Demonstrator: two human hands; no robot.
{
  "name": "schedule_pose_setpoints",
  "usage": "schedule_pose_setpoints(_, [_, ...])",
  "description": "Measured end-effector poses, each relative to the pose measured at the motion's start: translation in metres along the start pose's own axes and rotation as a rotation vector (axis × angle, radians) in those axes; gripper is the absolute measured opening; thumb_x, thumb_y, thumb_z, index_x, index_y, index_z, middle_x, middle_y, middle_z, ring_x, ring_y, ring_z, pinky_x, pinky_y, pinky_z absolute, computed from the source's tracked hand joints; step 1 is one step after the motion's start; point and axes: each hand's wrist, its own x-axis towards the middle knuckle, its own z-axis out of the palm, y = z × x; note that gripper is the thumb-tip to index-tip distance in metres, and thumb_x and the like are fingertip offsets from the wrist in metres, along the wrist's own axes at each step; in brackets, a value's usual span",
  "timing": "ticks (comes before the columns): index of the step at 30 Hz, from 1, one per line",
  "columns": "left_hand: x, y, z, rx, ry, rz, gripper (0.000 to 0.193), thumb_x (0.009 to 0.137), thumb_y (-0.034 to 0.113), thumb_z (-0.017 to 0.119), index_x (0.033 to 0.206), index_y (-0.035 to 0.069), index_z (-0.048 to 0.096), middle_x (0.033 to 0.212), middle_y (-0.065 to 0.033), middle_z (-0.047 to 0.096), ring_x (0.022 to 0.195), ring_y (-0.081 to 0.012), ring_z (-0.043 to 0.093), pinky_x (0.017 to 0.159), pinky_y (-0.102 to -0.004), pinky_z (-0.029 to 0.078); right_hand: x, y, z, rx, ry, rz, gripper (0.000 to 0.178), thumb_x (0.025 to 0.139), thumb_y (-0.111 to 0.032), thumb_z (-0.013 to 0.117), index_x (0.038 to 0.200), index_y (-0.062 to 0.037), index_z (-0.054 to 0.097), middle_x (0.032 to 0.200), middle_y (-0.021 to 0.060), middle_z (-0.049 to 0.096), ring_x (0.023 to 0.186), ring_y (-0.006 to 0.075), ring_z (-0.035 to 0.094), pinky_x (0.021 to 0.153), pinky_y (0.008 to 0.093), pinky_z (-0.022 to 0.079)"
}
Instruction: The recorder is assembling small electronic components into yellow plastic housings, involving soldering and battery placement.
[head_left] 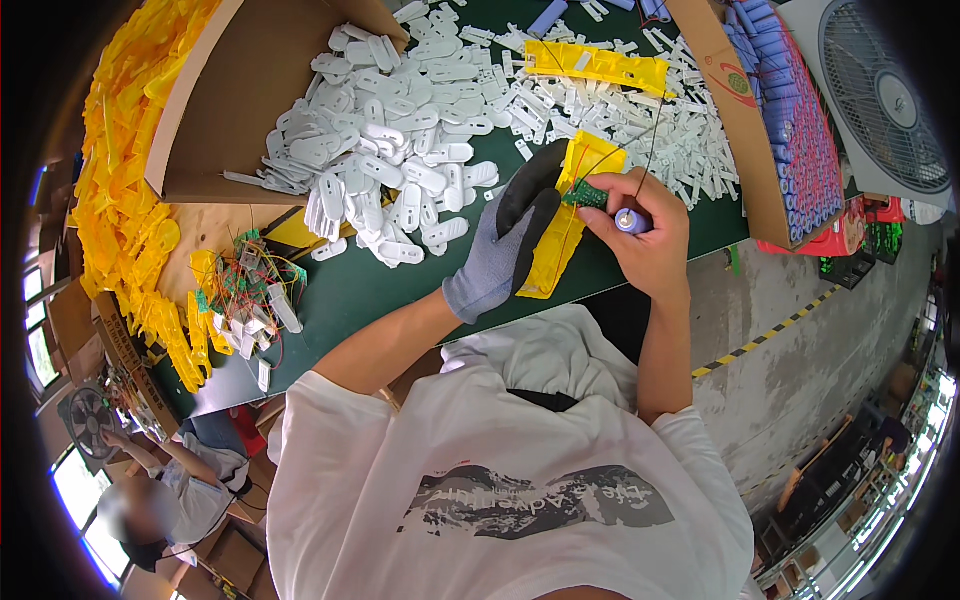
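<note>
My left hand (502,240), in a grey and black glove, is closed around a long yellow plastic casing (552,258) held at a tilt above the table's near edge. A small green circuit board (586,194) with thin dark wires lies against the casing. My bare right hand (658,240) is closed, with a purple cylindrical battery cell (630,220) held in its curled fingers. The thumb and index fingertip of that hand meet at the circuit board's right end. Another yellow casing (600,66) rests farther back on the white parts.
Loose white plastic parts (400,150) are heaped on the green table (380,300). An open cardboard box (240,120), piled yellow casings (130,200) and a tangle of wired boards (250,285) lie left. A box of purple cells (790,130) and a fan (885,90) stand right.
</note>
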Motion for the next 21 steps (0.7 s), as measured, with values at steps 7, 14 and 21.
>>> schedule_pose_setpoints(7, [-0.003,0.002,-0.003,-0.038,-0.009,-0.098,0.045,0.1,0.015,0.046,0.142,0.004,0.036,0.129,-0.0086,0.052,0.105,-0.0113,0.053,0.09,-0.0277,0.045,-0.007,0.021,0.007,0.176,0.076,-0.092,0.029,0.068,0.002,0.079,0.095,-0.0057,0.07,0.069,-0.0012,0.051,0.062,0.0075,0.046,0.055,0.0214,0.035])
schedule_pose_setpoints(14, [0.002,0.0,-0.005,-0.081,-0.065,-0.094,0.043,0.1,0.013,0.047,0.141,0.003,0.038,0.125,-0.0078,0.054,0.103,-0.0102,0.053,0.089,-0.0267,0.045,-0.005,0.025,0.005,0.189,0.056,-0.066,0.028,0.068,0.004,0.078,0.094,-0.0033,0.07,0.069,-0.0016,0.048,0.06,0.0072,0.041,0.056,0.0216,0.033])
schedule_pose_setpoints(21, [-0.006,-0.008,-0.003,-0.151,-0.018,-0.052,0.046,0.099,0.014,0.048,0.141,0.0,0.036,0.129,-0.0107,0.052,0.112,-0.0118,0.048,0.097,-0.0262,0.039,-0.006,0.02,0.002,0.295,0.014,0.125,0.025,0.07,0.004,0.076,0.094,-0.0011,0.068,0.068,-0.0039,0.044,0.06,0.005,0.037,0.056,0.0209,0.03])
